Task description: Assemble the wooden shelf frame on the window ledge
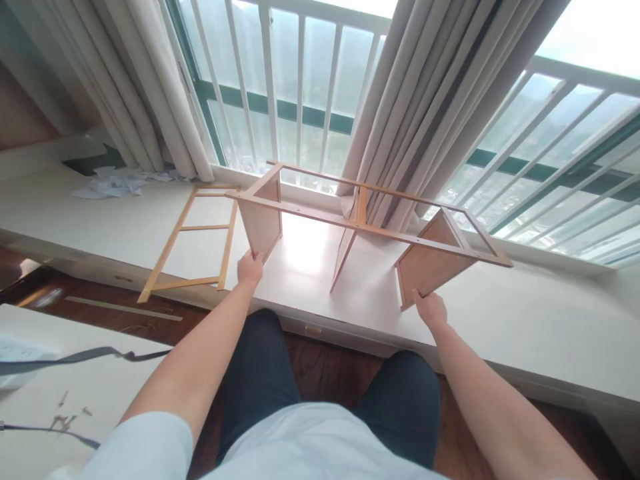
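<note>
I take this for a home, a high-rise flat: long pale curtains (435,100) hang at a railed window (300,80), and a wide white window ledge (525,320) carries a wooden shelf frame (260,223) above dark wooden floor (325,363).

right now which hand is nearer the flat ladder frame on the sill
Left. The left hand grips the shelf's end panel beside the ladder frame; the right hand holds the opposite panel.

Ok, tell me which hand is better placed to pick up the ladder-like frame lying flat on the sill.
Left, probably. The left hand grips the left panel of the shelf unit, right beside the ladder-like frame on the sill. The right hand holds the right panel, across the unit from it.
</note>
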